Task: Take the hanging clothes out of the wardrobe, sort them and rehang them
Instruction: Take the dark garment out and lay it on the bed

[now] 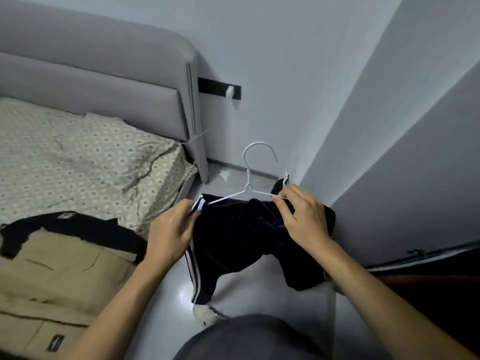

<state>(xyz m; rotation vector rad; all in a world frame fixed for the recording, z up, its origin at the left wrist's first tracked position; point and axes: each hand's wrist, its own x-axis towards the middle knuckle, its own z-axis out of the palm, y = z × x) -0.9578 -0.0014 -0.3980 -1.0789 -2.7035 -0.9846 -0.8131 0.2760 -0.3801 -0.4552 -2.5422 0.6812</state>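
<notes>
A dark navy garment (241, 237) with white side stripes hangs on a white wire hanger (249, 175) in front of me, above the floor. My left hand (171, 229) pinches the garment's striped left edge by the hanger's left arm. My right hand (304, 216) pinches the hanger's right arm together with the cloth there. The hanger's hook points up and is free. A khaki garment (59, 274) and a black garment (78, 229) lie on the bed at the lower left.
The bed (78, 157) with patterned sheets and a grey padded headboard (104, 74) fills the left. A pale wall rises on the right, with a dark edge (428, 255) at the lower right. Grey floor (259, 289) lies between bed and wall.
</notes>
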